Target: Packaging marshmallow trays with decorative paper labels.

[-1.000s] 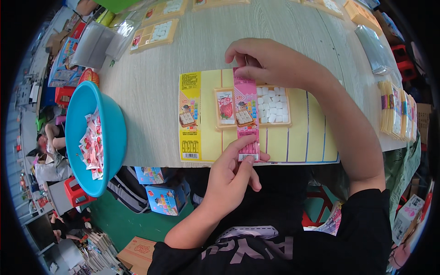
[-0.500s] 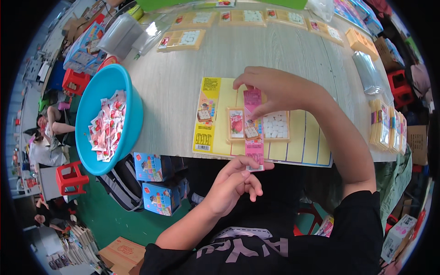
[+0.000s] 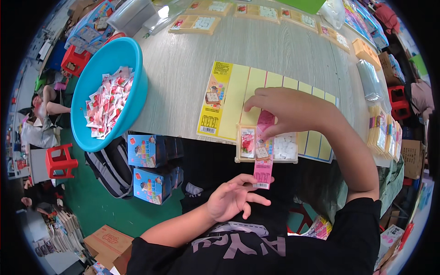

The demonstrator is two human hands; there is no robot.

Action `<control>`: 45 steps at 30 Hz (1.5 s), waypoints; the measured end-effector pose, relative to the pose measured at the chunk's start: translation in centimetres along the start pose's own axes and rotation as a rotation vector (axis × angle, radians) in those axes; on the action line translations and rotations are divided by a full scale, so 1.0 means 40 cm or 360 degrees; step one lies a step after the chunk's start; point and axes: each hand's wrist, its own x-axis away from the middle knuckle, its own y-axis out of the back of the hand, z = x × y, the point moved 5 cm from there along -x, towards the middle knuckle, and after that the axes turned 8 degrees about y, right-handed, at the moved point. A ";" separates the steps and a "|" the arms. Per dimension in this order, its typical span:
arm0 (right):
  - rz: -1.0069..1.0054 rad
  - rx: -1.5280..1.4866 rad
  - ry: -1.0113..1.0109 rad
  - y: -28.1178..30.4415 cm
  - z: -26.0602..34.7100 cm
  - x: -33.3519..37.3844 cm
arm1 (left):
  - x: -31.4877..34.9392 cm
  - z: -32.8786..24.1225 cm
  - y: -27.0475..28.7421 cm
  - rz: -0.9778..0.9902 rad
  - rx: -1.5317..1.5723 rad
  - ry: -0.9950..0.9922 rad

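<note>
A pale-yellow plastic tray (image 3: 237, 158) with a strawberry-print sachet (image 3: 247, 141) on its left and white pieces (image 3: 285, 145) on its right juts past the near table edge. Across its middle runs a pink printed label strip (image 3: 263, 167), its lower end hanging toward me. My right hand (image 3: 293, 110) arches over the tray, thumb on the strip and fingers curled by its far end. My left hand (image 3: 236, 197) is palm up with fingers apart, its index finger behind the strip's lower end. Beneath lies a yellow label sheet (image 3: 238, 98) with one unpeeled label at its left.
At left stands a blue basin (image 3: 141, 87) of strawberry sachets (image 3: 110, 103). Filled trays (image 3: 195, 25) line the far side; stacked packs (image 3: 378, 130) and clear sleeves (image 3: 369, 80) lie at right. Blue boxes (image 3: 149, 185) sit below the table edge, near a red stool (image 3: 61, 161).
The tray has come toward me, off the middle of the yellow sheet and over the table edge, both hands and pink strip moving with it. My left fingers have spread. The whole view has shifted.
</note>
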 end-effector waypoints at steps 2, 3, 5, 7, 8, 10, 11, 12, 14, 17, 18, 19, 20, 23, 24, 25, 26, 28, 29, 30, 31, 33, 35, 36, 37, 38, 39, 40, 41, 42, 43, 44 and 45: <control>-0.0014 0.0009 0.0006 0.000 0.002 0.007 | 0.013 -0.005 0.028 -0.0076 -0.0104 0.0032; -0.0027 0.0022 0.0013 0.001 0.002 0.012 | 0.013 -0.018 0.027 -0.0216 -0.0208 0.0016; -0.0045 0.0040 -0.0001 -0.004 0.002 0.015 | 0.020 -0.033 0.061 -0.0446 -0.0421 -0.0062; -0.0064 0.0062 -0.0029 -0.007 0.004 0.023 | 0.029 -0.068 0.070 -0.0805 -0.0803 -0.0238; -0.0045 0.0034 -0.0048 -0.010 0.006 0.026 | 0.023 -0.071 0.060 -0.0797 -0.0807 -0.0222; -0.0035 0.0006 -0.0084 -0.017 0.006 0.038 | 0.017 -0.112 0.020 -0.1058 -0.1611 -0.0383; -0.0077 0.0001 -0.0053 -0.023 0.007 0.043 | 0.007 -0.117 0.012 -0.1061 -0.1450 -0.0336; -0.0119 0.0001 -0.0011 -0.025 0.011 0.045 | -0.006 -0.120 0.004 -0.1054 -0.1456 -0.0334; -0.0139 -0.0015 -0.0027 -0.028 0.016 0.048 | -0.037 -0.115 -0.006 -0.0990 -0.1107 -0.0478; -0.0178 -0.0019 -0.0017 -0.035 0.015 0.054 | -0.069 -0.118 -0.025 -0.1020 -0.0989 -0.0528; -0.0199 -0.0007 0.0006 -0.037 0.018 0.056 | -0.074 -0.121 -0.033 -0.1020 -0.0885 -0.0517; -0.0199 -0.0009 0.0009 -0.040 0.021 0.059 | -0.074 -0.127 -0.040 -0.1023 -0.0885 -0.0517; -0.0202 0.0018 0.0023 -0.042 0.025 0.062 | -0.076 -0.128 -0.043 -0.1035 -0.0928 -0.0421; -0.0157 0.0047 0.0019 -0.043 0.046 0.063 | -0.077 -0.125 -0.046 -0.1072 -0.1077 -0.0323; -0.0109 0.0045 -0.0012 -0.047 0.050 0.064 | -0.078 -0.123 -0.046 -0.1093 -0.1179 -0.0309; -0.0111 0.0044 -0.0010 -0.055 0.048 0.066 | -0.079 -0.125 -0.049 -0.1103 -0.1183 -0.0327; -0.0241 0.0042 0.0053 -0.056 0.047 0.071 | -0.077 -0.126 -0.047 -0.1104 -0.1185 -0.0326; -0.0371 0.0040 0.0115 -0.050 0.045 0.080 | -0.074 -0.132 -0.049 -0.1010 -0.1279 -0.0378; -0.0401 -0.0153 0.0074 -0.043 0.043 0.085 | -0.068 -0.133 -0.055 -0.1008 -0.1279 -0.0376; -0.0428 -0.0350 0.0034 -0.038 0.040 0.089 | -0.059 -0.133 -0.074 -0.0970 -0.1294 -0.0376; -0.0428 -0.0355 0.0033 -0.033 0.046 0.097 | -0.048 -0.133 -0.086 -0.0932 -0.1307 -0.0376; -0.0557 -0.0662 0.0114 -0.027 0.067 0.121 | -0.016 -0.131 -0.101 -0.0732 -0.1366 -0.0345; -0.0601 -0.0967 0.0320 -0.045 0.092 0.135 | -0.007 -0.126 -0.128 -0.0548 -0.1454 -0.0273; -0.0612 -0.1076 0.0433 -0.051 0.104 0.140 | -0.005 -0.126 -0.132 -0.0554 -0.1450 -0.0269; -0.0610 -0.1083 0.0434 -0.050 0.108 0.146 | -0.004 -0.129 -0.132 -0.0583 -0.1426 -0.0281; -0.0706 -0.1263 0.0332 -0.040 0.102 0.157 | -0.002 -0.132 -0.134 -0.0612 -0.1403 -0.0293; -0.0805 -0.1437 0.0226 -0.036 0.090 0.166 | -0.004 -0.138 -0.137 -0.0635 -0.1417 -0.0284; -0.0807 -0.1438 0.0225 -0.040 0.086 0.171 | -0.004 -0.139 -0.135 -0.0635 -0.1418 -0.0282; -0.0895 -0.1362 0.0296 -0.038 0.084 0.179 | -0.004 -0.141 -0.133 -0.0654 -0.1401 -0.0289; -0.0983 -0.1290 0.0363 -0.036 0.088 0.186 | -0.002 -0.141 -0.130 -0.0675 -0.1382 -0.0292; -0.0906 -0.1198 0.0276 -0.035 0.105 0.189 | -0.003 -0.143 -0.131 -0.0676 -0.1380 -0.0286; -0.0905 -0.1061 0.0327 -0.031 0.126 0.188 | -0.004 -0.149 -0.137 -0.0693 -0.1428 -0.0319; -0.0877 -0.1018 0.0284 -0.031 0.140 0.186 | -0.003 -0.153 -0.140 -0.0708 -0.1475 -0.0349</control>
